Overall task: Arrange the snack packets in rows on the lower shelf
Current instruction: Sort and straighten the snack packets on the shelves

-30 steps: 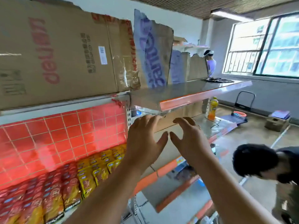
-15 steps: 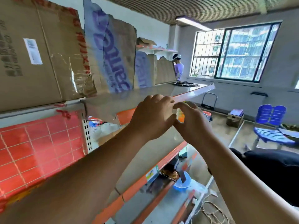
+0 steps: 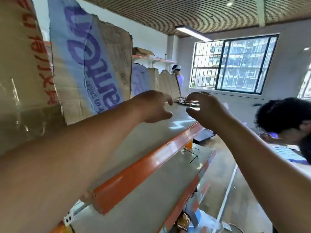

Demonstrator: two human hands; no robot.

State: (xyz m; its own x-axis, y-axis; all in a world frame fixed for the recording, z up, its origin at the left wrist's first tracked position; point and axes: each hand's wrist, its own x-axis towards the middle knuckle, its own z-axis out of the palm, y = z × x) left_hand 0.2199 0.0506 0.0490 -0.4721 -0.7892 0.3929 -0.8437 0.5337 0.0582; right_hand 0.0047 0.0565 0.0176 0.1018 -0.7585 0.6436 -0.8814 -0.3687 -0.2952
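Both my arms reach out over the grey top shelf point(image 3: 148, 142) with its orange front edge point(image 3: 151, 165). My left hand point(image 3: 152, 107) hovers above the shelf with fingers curled and apart, holding nothing. My right hand point(image 3: 204, 109) is beside it, fingers spread and empty. Just beyond the fingertips lies a flat pile of dark packets point(image 3: 186, 101) on the shelf's far end. The lower shelf with the snack packets is out of view; only a brown packet point(image 3: 183, 221) shows down near the floor.
Flattened cardboard boxes point(image 3: 90, 68) stand along the back of the top shelf. A lower grey shelf point(image 3: 168, 179) holds a black wire loop point(image 3: 193, 153). One person point(image 3: 286, 118) crouches at the right, another point(image 3: 177, 73) stands far back by the window.
The view has tilted up and the snack packets on the red-backed shelf have left the frame. My hands have risen from the lower shelf to above the top shelf and moved apart.
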